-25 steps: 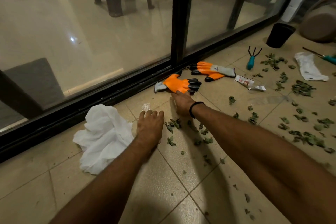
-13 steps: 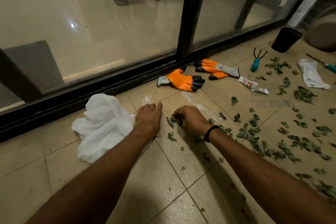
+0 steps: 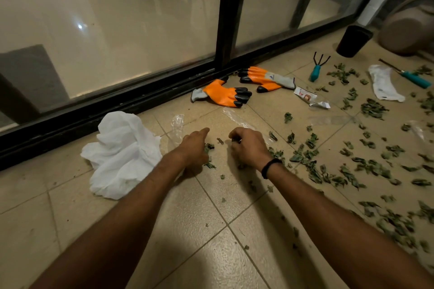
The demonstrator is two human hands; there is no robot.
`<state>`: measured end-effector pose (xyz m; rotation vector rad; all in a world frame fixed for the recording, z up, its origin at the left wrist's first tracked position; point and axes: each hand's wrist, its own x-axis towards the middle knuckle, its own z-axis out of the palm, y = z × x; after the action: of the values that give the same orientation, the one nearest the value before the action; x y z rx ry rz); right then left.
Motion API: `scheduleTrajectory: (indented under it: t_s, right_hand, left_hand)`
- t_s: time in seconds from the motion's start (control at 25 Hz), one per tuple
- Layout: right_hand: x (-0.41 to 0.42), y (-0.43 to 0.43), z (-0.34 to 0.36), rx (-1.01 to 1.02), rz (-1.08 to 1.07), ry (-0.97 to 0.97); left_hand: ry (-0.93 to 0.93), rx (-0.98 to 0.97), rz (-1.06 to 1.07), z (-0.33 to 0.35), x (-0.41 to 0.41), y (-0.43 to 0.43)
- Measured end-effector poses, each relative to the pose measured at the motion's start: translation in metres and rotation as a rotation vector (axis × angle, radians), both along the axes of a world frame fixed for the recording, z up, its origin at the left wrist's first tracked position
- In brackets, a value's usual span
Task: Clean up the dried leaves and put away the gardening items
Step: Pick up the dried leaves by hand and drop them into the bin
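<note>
The left hand [image 3: 193,148] is laid flat and loosely spread on the floor [image 3: 211,241] over a few dried leaves [image 3: 312,171], most being scattered beyond the curled right hand [image 3: 249,145], whose closed fingers are pinching leaf bits, with orange gloves [image 3: 225,95] ahead.

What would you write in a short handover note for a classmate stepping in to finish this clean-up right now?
Left hand: palm down on the tile, cupped against a few dried leaves, not gripping anything.
Right hand: fingers curled over leaves; whether it grips any is unclear.
Things: most leaves are scattered to the right. Two orange gloves lie by the door track, the teal hand rake further right, a second teal tool at the far right, the black pot beyond.
Done: only a small gathering between the hands.
Left: collect all the leaves, then put away gloves, tools and pot.
</note>
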<state>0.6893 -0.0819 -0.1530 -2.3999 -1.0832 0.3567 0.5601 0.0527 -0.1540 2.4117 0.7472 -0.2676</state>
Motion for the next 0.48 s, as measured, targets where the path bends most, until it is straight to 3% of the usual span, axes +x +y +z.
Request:
scheduleTrajectory:
  t_s: [0.24,0.36,0.48]
  right_hand:
    - [0.018,-0.013,0.015,0.037,-0.123,0.005]
    - [0.006,0.001,0.008,-0.009,-0.031,0.009]
    - [-0.014,0.022,0.0,-0.079,0.122,-0.085]
  left_hand:
    - [-0.137,0.154,-0.054,-0.021,-0.017,-0.029]
    - [-0.332,0.186,0.033,-0.03,-0.027,-0.044]
    - [-0.363,0.268,0.125,-0.036,-0.033,-0.062]
